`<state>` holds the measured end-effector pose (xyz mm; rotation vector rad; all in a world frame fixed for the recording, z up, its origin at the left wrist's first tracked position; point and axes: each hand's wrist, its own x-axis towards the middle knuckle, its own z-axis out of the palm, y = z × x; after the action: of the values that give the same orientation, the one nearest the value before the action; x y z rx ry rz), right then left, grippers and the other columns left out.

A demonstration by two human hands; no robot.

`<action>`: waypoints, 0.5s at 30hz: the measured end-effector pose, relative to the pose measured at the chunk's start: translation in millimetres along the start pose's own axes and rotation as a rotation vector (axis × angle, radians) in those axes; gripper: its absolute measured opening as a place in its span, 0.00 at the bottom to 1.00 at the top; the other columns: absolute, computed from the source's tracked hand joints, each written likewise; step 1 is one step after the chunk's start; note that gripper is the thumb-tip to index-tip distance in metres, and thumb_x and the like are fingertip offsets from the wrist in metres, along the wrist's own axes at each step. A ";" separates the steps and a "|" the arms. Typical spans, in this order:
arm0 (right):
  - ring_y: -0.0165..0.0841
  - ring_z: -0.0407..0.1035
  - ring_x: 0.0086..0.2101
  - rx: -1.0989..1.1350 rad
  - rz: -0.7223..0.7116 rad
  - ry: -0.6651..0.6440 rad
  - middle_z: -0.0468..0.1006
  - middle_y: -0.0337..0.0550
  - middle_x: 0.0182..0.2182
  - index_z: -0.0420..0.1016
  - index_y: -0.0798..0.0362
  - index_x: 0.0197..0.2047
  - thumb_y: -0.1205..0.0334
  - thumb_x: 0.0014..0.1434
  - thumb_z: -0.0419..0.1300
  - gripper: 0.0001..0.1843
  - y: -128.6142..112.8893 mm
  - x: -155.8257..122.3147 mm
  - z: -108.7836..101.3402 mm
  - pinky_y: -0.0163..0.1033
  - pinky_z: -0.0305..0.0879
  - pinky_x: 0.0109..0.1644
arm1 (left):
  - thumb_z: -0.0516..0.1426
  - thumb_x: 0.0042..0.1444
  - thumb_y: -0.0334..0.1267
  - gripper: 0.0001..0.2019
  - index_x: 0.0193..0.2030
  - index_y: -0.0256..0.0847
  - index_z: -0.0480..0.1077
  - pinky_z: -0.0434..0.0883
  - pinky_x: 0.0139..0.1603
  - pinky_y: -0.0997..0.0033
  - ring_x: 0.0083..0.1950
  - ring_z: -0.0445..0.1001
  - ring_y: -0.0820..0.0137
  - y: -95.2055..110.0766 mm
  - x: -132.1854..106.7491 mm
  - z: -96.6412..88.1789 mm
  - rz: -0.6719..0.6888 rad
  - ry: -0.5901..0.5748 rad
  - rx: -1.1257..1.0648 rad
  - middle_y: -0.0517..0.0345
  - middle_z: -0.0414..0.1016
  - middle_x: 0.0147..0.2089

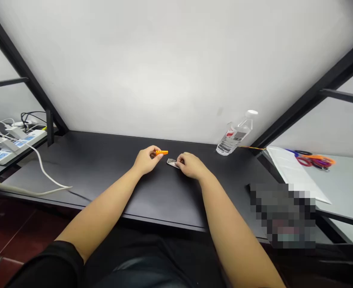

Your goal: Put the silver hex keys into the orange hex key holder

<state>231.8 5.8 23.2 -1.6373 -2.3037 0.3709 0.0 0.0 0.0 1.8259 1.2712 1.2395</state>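
One left hand, bare: fingers curled, pinching one small orange plastic piece at its near end, held just above the black bench. One right hand, bare: fingers pressed together over one small ribbed metal piece, with any actual grip impossible to tell. Both pieces near mid-bench, just beside each other; hands close, not touching. One clear plastic water bottle, red label, white cap, near the far right corner. White power strips at far left, at least one, count unclear among adapters and cables. One white cable, loose on the bench. On a separate white table: one white sheet; scissors, count unclear. One pixelated object, too blurred to name.
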 end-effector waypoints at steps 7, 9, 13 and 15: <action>0.34 0.71 0.32 0.639 -0.065 0.331 0.79 0.41 0.33 0.74 0.50 0.40 0.53 0.59 0.64 0.11 -1.7 7.6 9.4 0.40 0.68 0.40 | 0.62 0.57 0.44 0.10 0.43 0.43 0.76 0.74 0.43 0.68 0.37 0.78 0.68 0.0 0.9 0.2 0.024 -0.066 0.013 0.58 0.81 0.39; 0.34 0.72 0.32 0.838 -0.099 0.365 0.79 0.40 0.32 0.73 0.50 0.45 0.52 0.57 0.66 0.16 -5.0 9.0 11.8 0.41 0.70 0.40 | 0.62 0.58 0.43 0.10 0.43 0.43 0.76 0.74 0.43 0.68 0.38 0.78 0.68 -0.9 1.1 0.7 0.028 -0.075 0.020 0.58 0.81 0.39; 0.34 0.76 0.33 1.035 -0.145 0.400 0.80 0.41 0.35 0.75 0.48 0.50 0.48 0.54 0.70 0.23 -12.4 8.3 12.4 0.44 0.76 0.44 | 0.62 0.57 0.42 0.09 0.43 0.43 0.76 0.74 0.44 0.68 0.39 0.79 0.68 -2.7 1.5 1.6 0.032 -0.096 0.014 0.58 0.82 0.39; 0.36 0.78 0.35 1.064 -0.159 0.402 0.81 0.42 0.37 0.77 0.48 0.49 0.48 0.55 0.70 0.22 -16.1 6.6 12.2 0.46 0.77 0.47 | 0.62 0.57 0.42 0.09 0.43 0.43 0.76 0.74 0.44 0.68 0.39 0.79 0.68 -3.3 1.8 1.7 0.030 -0.102 0.014 0.59 0.82 0.39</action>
<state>211.1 6.4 18.5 -0.8650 -1.4594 0.9196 0.5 2.9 -2.8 1.8988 1.2036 1.1409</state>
